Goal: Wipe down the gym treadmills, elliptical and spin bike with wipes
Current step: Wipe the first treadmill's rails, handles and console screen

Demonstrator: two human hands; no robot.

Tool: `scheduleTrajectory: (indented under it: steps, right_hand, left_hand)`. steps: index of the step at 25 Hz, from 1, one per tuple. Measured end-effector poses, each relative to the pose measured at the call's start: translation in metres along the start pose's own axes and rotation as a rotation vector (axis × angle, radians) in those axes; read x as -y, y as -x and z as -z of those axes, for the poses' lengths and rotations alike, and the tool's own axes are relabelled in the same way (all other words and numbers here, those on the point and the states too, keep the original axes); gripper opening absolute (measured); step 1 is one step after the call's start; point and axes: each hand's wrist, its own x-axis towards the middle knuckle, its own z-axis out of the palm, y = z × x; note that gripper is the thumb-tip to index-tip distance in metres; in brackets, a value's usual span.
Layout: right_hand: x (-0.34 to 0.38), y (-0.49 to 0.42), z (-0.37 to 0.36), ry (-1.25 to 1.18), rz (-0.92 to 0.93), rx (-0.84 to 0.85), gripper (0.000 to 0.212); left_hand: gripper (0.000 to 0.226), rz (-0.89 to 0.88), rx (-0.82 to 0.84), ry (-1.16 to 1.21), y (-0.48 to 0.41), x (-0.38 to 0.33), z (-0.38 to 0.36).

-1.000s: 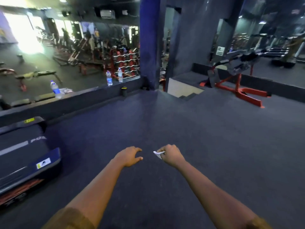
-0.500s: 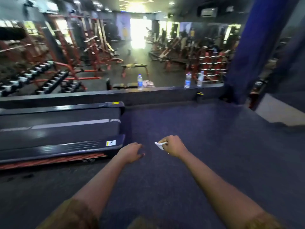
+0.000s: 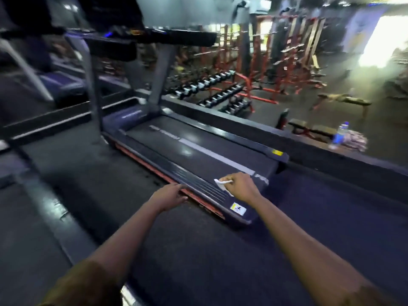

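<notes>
Since the earlier frame my view has swung left; the black, red-trimmed treadmill (image 3: pixel 198 151) now lies straight ahead, long axis running near-right to far-left. My right hand (image 3: pixel 241 187), pinching a crumpled white wipe (image 3: pixel 223 183), is nearer its near end; left hand (image 3: pixel 170 195) hangs relaxed, empty.

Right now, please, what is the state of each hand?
Left hand: open, holds nothing.
Right hand: closed, pinching a white wipe.
</notes>
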Motion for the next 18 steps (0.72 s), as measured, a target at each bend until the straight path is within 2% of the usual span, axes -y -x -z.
scheduleTrajectory:
  steps: [8, 11, 15, 18]
  right_hand:
    - [0.081, -0.193, -0.038, -0.025, 0.48, 0.308, 0.025]
    - [0.122, -0.25, -0.056, -0.047, 0.624, 0.37, 0.018]
    - [0.191, -0.305, -0.089, -0.137, 0.787, 0.44, 0.017]
    - [0.257, -0.344, -0.121, -0.221, 0.835, 0.465, 0.022]
  left_hand:
    - [0.051, 0.556, -0.221, 0.129, -0.019, 0.089, 0.04]
    - [0.051, 0.748, -0.313, 0.184, -0.012, 0.107, 0.053]
    - [0.05, 0.925, -0.444, 0.154, -0.004, 0.146, 0.081]
    - [0.051, 0.992, -0.553, 0.118, -0.004, 0.196, 0.11]
